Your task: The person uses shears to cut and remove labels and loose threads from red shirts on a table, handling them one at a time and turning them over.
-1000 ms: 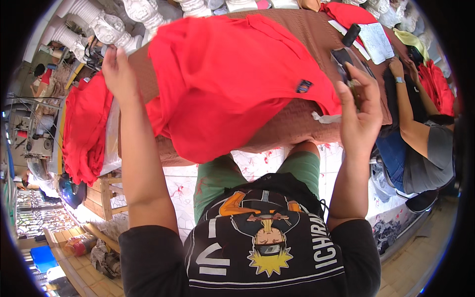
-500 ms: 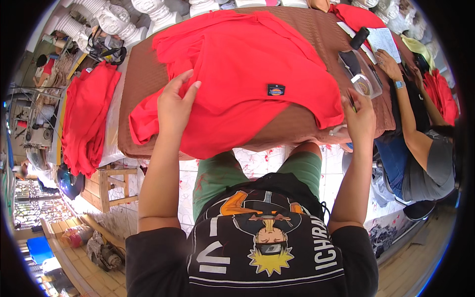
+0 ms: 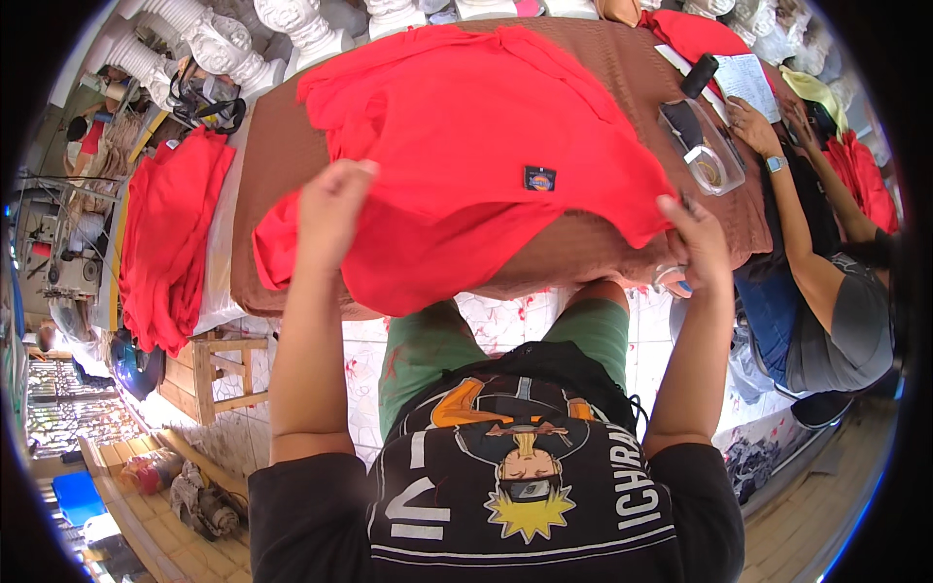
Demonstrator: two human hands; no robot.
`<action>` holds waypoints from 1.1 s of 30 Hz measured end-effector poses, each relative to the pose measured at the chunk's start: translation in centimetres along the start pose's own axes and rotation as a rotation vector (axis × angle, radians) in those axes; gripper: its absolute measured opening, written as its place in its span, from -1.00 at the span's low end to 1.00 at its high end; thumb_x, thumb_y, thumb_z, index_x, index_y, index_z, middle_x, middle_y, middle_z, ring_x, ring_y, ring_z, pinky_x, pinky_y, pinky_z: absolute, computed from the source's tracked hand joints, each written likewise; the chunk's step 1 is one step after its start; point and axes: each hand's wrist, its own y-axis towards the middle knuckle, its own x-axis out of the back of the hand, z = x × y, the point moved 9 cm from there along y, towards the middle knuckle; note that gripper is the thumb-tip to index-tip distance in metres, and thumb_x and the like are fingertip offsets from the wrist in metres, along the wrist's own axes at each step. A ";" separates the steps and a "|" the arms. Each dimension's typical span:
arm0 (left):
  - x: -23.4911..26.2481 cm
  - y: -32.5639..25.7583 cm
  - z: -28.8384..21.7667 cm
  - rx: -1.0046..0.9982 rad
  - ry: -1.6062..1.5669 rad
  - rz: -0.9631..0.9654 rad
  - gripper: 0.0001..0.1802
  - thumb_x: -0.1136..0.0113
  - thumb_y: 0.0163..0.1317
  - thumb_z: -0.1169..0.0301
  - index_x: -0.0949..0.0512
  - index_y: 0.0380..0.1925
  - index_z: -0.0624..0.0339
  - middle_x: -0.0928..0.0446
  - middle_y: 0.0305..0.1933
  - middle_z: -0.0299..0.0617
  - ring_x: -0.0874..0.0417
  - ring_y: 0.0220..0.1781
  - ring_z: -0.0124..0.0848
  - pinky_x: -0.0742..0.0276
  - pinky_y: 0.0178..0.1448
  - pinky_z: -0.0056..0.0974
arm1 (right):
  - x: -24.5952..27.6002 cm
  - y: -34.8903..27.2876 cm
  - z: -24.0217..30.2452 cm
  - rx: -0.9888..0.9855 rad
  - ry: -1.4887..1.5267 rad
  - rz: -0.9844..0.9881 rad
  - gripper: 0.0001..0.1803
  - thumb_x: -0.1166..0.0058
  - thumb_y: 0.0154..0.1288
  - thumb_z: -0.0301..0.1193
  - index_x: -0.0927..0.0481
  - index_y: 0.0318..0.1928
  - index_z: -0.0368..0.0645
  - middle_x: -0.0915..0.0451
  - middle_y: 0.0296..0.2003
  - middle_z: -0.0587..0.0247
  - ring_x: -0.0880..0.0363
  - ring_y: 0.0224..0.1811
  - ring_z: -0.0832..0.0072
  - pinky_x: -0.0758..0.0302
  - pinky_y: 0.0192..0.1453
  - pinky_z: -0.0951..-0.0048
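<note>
Garment [image 3: 466, 131], red, left hand [image 3: 330, 212] over it, right hand [image 3: 700, 241] at edge

Left head-worn fisheye camera, facing down
Close above the left hand [image 3: 332, 212], right hand [image 3: 702, 238] and brown-covered table [image 3: 275, 146]; edge detail seems too warped to tell.

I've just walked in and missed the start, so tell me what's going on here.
A person is handling a red garment spread over a brown-covered table. The left hand is closed at the garment's left part; the right hand is at its right edge, though its grip is unclear. To the right, a co-worker's hand rests by an open notebook.
</note>
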 end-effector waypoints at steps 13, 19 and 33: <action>2.7 5.8 -5.4 0.147 -1.136 0.155 -0.64 0.11 0.49 0.26 -0.42 0.10 0.27 -0.57 0.12 -0.06 -0.63 0.13 -0.28 -0.59 0.18 -0.14 | -1.1 -0.2 11.6 0.264 1.231 0.411 -0.53 0.15 0.47 -0.48 -0.24 0.35 -0.20 -0.64 -0.21 0.18 -0.14 -0.82 0.78 -0.10 -0.73 0.71; 3.1 5.7 -7.0 0.093 -0.958 0.126 -0.64 -0.04 0.41 0.31 -0.42 0.11 0.26 -0.56 0.14 -0.12 -0.64 0.11 -0.33 -0.57 0.18 -0.18 | -1.5 -0.1 12.5 0.224 0.901 0.346 -0.72 -0.02 0.41 -0.41 -0.46 0.08 -0.19 -0.52 -0.54 0.42 -0.14 -0.81 0.79 -0.04 -0.71 0.70; 24.8 16.4 -28.5 -0.310 -0.436 0.172 -0.52 -0.11 0.38 0.34 -0.35 0.26 0.22 -0.40 0.31 -0.17 -0.40 0.34 -0.39 -0.23 0.46 -0.22 | 9.6 7.2 34.5 0.628 0.515 0.184 -0.77 -0.02 0.44 -0.31 -0.60 -0.10 -0.20 -0.23 -0.73 0.53 -0.09 -0.70 0.79 0.03 -0.61 0.75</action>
